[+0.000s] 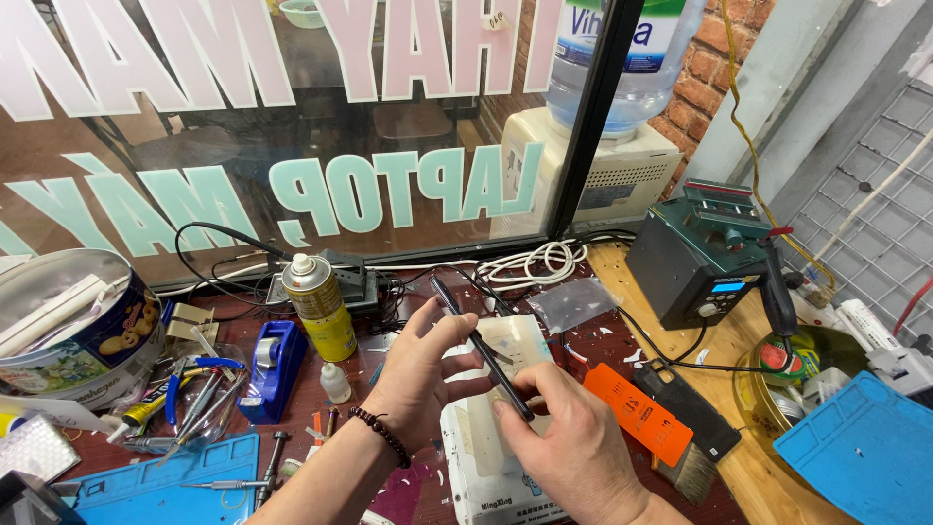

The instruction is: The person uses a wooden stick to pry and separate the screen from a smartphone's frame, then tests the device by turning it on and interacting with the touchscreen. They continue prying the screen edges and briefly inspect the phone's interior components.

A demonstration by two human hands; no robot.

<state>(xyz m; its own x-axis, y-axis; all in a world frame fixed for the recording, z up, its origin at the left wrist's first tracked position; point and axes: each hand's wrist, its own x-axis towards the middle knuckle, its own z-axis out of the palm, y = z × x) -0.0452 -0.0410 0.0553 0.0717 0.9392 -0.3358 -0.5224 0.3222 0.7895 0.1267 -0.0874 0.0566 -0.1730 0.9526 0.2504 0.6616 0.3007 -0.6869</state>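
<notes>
Both hands meet just above the cluttered bench around a thin dark phone (483,348) seen edge-on. Right hand (569,439) pinches its lower end between thumb and fingertips; left hand (420,374) steadies the upper part, fingers (457,331) loosely curled against it, thumb spread. Beneath the fingers lies a white box (486,476); left of them stand a yellow spray can (321,306) and a blue tape dispenser (274,369).
</notes>
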